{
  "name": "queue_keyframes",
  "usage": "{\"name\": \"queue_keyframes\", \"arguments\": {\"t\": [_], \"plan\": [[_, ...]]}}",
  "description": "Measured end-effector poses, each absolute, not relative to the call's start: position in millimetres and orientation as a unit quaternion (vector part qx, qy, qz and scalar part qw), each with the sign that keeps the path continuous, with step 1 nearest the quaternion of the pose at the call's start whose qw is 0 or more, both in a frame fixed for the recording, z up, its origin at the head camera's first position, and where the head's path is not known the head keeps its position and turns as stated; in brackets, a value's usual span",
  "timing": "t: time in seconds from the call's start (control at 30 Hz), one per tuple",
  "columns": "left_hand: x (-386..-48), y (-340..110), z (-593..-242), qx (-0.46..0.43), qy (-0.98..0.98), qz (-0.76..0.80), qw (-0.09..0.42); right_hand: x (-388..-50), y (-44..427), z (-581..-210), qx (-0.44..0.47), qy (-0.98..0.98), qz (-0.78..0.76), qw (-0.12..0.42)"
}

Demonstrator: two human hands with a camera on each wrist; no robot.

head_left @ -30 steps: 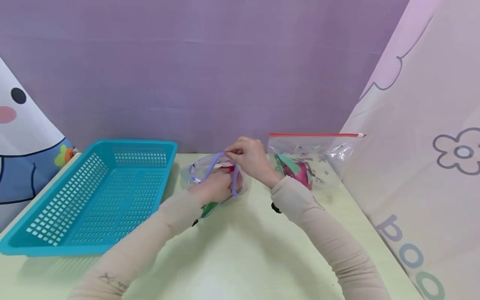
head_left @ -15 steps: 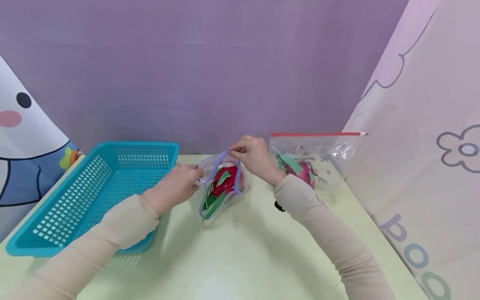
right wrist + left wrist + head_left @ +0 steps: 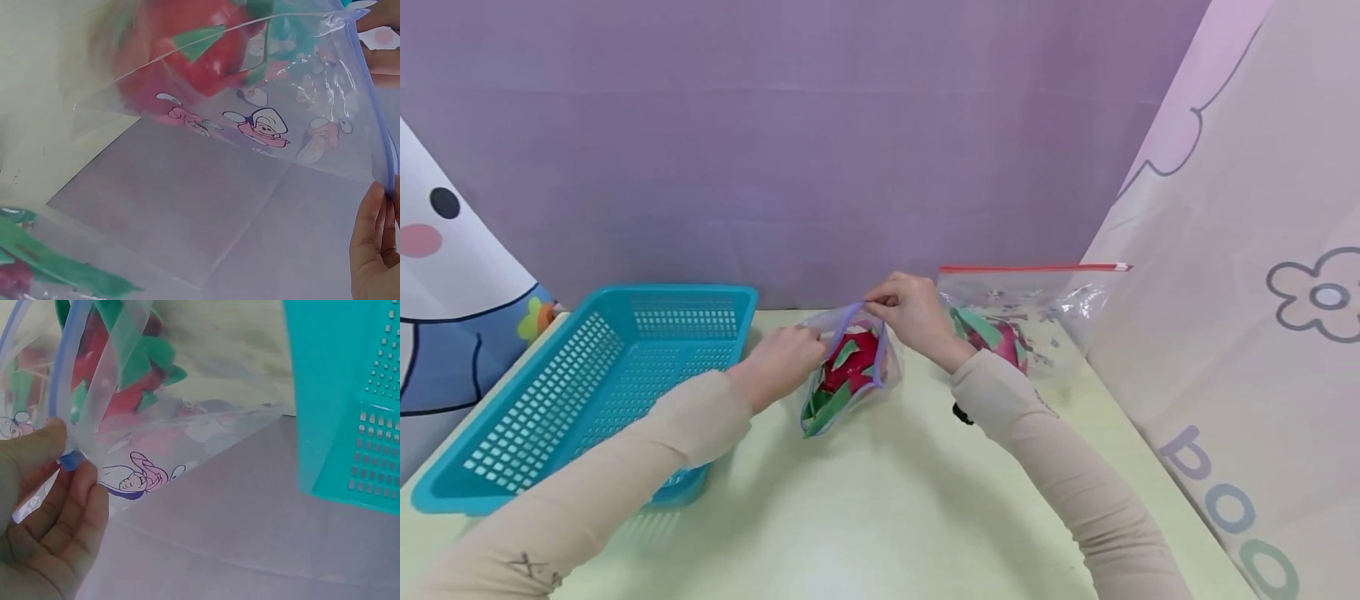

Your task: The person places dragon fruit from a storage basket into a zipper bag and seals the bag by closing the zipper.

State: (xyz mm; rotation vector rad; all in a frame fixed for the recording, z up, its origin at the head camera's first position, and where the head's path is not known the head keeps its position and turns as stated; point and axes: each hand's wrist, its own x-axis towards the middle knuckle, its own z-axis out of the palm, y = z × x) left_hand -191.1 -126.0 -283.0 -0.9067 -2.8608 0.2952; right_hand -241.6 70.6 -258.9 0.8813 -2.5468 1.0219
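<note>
A red dragon fruit with green scales lies inside a clear zip bag printed with cartoon figures. The bag's purple zip edge gapes open around the fruit. On the left side of the opening, my left hand pinches the edge at a small blue slider, with thumb against fingers. My right hand pinches the zip edge at the top right, and its fingertips show on the zip in the right wrist view. Some of the bag's left side is hidden behind my left hand.
Left of the bag stands a turquoise perforated basket. At the right, a second zip bag with a red zip holds another dragon fruit. A purple cloth hangs behind the pale table.
My left hand has come out of the bag's opening, moved left to its edge, then shifted slightly right along it. The dragon fruit is now uncovered. My right hand keeps its pinch.
</note>
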Motion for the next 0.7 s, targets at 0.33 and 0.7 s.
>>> {"name": "queue_keyframes", "arguments": {"t": [0.33,0.7], "plan": [[-184.8,-133.7,-273.0,-0.33,-0.925,0.061,0.177,-249.2,84.7,-264.7,0.289,-0.867,0.386,0.127],[-184.3,-151.5,-256.3,-0.301,-0.923,-0.035,0.236,-241.3,114.6,-270.9,0.222,-0.873,0.434,0.005]]}}
